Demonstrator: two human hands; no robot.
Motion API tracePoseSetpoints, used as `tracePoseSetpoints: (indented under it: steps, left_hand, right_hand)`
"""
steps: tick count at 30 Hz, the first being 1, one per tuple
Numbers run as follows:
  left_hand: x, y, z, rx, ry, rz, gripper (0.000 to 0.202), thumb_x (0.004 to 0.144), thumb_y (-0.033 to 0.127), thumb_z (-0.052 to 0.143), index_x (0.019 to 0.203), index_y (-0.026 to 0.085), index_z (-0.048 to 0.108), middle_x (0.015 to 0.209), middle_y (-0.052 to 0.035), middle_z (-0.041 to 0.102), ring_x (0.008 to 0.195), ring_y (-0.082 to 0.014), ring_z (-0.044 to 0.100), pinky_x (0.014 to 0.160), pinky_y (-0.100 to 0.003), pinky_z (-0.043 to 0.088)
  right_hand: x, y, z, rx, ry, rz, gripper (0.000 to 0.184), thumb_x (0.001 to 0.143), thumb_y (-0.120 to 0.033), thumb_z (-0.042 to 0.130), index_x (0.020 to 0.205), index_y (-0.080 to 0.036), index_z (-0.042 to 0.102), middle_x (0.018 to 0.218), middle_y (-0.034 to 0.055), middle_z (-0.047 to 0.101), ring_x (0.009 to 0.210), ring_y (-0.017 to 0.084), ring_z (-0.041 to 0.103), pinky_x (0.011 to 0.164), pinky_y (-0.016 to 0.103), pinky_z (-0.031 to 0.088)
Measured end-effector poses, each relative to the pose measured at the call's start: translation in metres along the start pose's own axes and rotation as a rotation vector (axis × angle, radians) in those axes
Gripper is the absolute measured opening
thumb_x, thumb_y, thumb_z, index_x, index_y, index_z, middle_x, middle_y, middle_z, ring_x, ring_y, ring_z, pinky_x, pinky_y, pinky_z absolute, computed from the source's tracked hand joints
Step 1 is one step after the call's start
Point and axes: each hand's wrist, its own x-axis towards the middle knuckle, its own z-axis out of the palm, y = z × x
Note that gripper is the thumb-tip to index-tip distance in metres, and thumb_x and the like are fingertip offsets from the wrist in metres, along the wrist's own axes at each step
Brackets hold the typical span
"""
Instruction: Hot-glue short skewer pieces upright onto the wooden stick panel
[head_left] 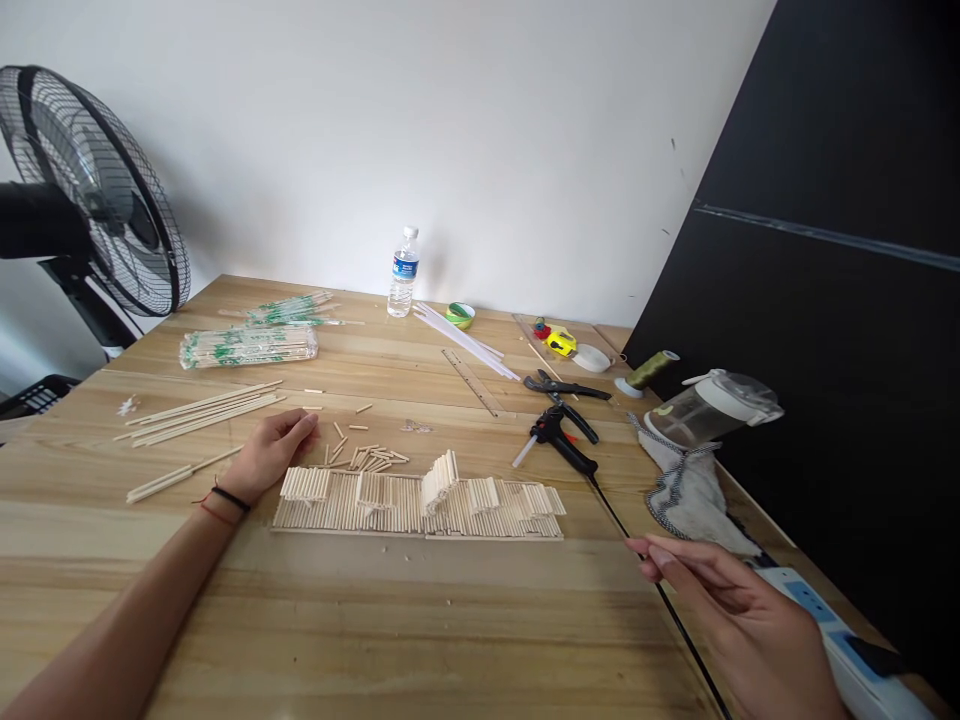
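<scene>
The stick panel (pixel 416 508) lies flat on the table (pixel 450 620), near centre, with its long axis running left to right. The left hand (pixel 274 452) rests palm down at the panel's left end, fingers loosely curled and holding nothing. The right hand (pixel 739 610), near right, has its fingertips pinched together at the black cord (pixel 611 507). Whether they actually grip the cord cannot be told.

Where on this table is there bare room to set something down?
Bare wood: the near strip in front of the stick model, between left hand and right hand. Also between chopstick packs and ruler. Crowded: right side, around glue gun, cloth, jar.
</scene>
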Motion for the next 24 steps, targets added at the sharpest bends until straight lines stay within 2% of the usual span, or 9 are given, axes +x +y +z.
tracePoseSetpoints:
  steps: [5, 9, 15, 17, 20, 21, 22, 23, 24]
  left_hand:
    - [0.000, 0.005, 0.001, -0.013, 0.007, -0.004, 0.053, 0.095, 0.064, 0.053, 0.064, 0.021, 0.056, 0.060, 0.0021, 0.052, 0.056, -0.0142, 0.044, 0.053, -0.027, 0.035]
    - [0.000, 0.007, 0.000, 0.002, 0.015, 0.004, 0.053, 0.094, 0.064, 0.053, 0.064, 0.021, 0.057, 0.060, 0.0017, 0.053, 0.057, -0.0146, 0.045, 0.053, -0.027, 0.036]
    - [0.000, 0.004, 0.001, -0.040, 0.004, -0.031, 0.053, 0.093, 0.065, 0.055, 0.064, 0.021, 0.056, 0.059, 0.0028, 0.050, 0.054, -0.0135, 0.043, 0.051, -0.027, 0.033]
    - [0.000, 0.003, 0.001, -0.045, 0.002, -0.036, 0.053, 0.093, 0.066, 0.055, 0.065, 0.021, 0.056, 0.060, 0.0026, 0.050, 0.055, -0.0135, 0.043, 0.051, -0.026, 0.033]
    - [0.001, -0.001, 0.001, -0.036, -0.006, -0.048, 0.054, 0.094, 0.065, 0.055, 0.065, 0.020, 0.056, 0.060, 0.0024, 0.050, 0.055, -0.0131, 0.043, 0.052, -0.026, 0.034]
    - [0.001, -0.002, 0.001, -0.035, -0.013, -0.050, 0.054, 0.094, 0.065, 0.055, 0.065, 0.020, 0.056, 0.060, 0.0023, 0.050, 0.055, -0.0129, 0.043, 0.052, -0.026, 0.034]
    - [0.001, -0.003, 0.001, -0.045, -0.020, -0.047, 0.053, 0.094, 0.064, 0.055, 0.066, 0.020, 0.056, 0.061, 0.0022, 0.051, 0.056, -0.0128, 0.043, 0.052, -0.026, 0.034]
    - [0.002, -0.004, 0.002, -0.069, -0.024, -0.039, 0.051, 0.094, 0.064, 0.056, 0.069, 0.020, 0.058, 0.062, 0.0019, 0.052, 0.056, -0.0129, 0.044, 0.052, -0.026, 0.035]
    - [0.002, -0.005, 0.002, -0.105, -0.023, -0.031, 0.047, 0.094, 0.062, 0.058, 0.074, 0.020, 0.060, 0.065, 0.0017, 0.054, 0.057, -0.0132, 0.046, 0.052, -0.025, 0.036]
  right_hand:
    - [0.001, 0.003, 0.002, 0.042, 0.013, -0.001, 0.035, 0.074, -0.056, 0.080, 0.086, -0.023, 0.079, 0.091, 0.0089, 0.083, 0.083, 0.026, 0.077, 0.079, 0.032, 0.064]
    - [0.000, 0.004, 0.002, 0.062, -0.016, 0.019, 0.042, 0.078, -0.058, 0.077, 0.100, -0.022, 0.079, 0.090, 0.0087, 0.082, 0.078, 0.025, 0.073, 0.075, 0.034, 0.063]
    - [0.002, 0.008, 0.004, 0.134, -0.019, 0.026, 0.052, 0.080, -0.061, 0.076, 0.113, -0.022, 0.075, 0.073, 0.0035, 0.075, 0.066, 0.020, 0.066, 0.066, 0.031, 0.058]
    - [0.004, 0.011, 0.004, 0.091, -0.023, 0.034, 0.048, 0.081, -0.064, 0.074, 0.105, -0.022, 0.077, 0.066, 0.0025, 0.072, 0.062, 0.020, 0.063, 0.063, 0.031, 0.056]
    - [0.007, 0.016, -0.001, -0.035, -0.026, 0.016, 0.047, 0.083, -0.068, 0.070, 0.075, -0.022, 0.074, 0.056, 0.0038, 0.064, 0.066, 0.023, 0.067, 0.063, 0.032, 0.055]
    - [0.010, 0.018, -0.003, -0.069, -0.031, 0.001, 0.048, 0.085, -0.069, 0.068, 0.071, -0.023, 0.074, 0.057, 0.0047, 0.065, 0.068, 0.024, 0.068, 0.064, 0.033, 0.055]
    - [0.013, 0.020, -0.004, -0.094, -0.045, -0.020, 0.048, 0.086, -0.069, 0.066, 0.075, -0.023, 0.076, 0.063, 0.0058, 0.069, 0.070, 0.025, 0.069, 0.068, 0.034, 0.057]
    - [0.017, 0.022, -0.006, -0.110, -0.075, -0.037, 0.046, 0.088, -0.067, 0.065, 0.085, -0.023, 0.078, 0.071, 0.0066, 0.074, 0.073, 0.025, 0.070, 0.071, 0.035, 0.058]
    - [0.022, 0.024, -0.006, -0.115, -0.052, -0.066, 0.045, 0.087, -0.065, 0.065, 0.096, -0.024, 0.079, 0.077, 0.0065, 0.076, 0.073, 0.025, 0.070, 0.072, 0.037, 0.059]
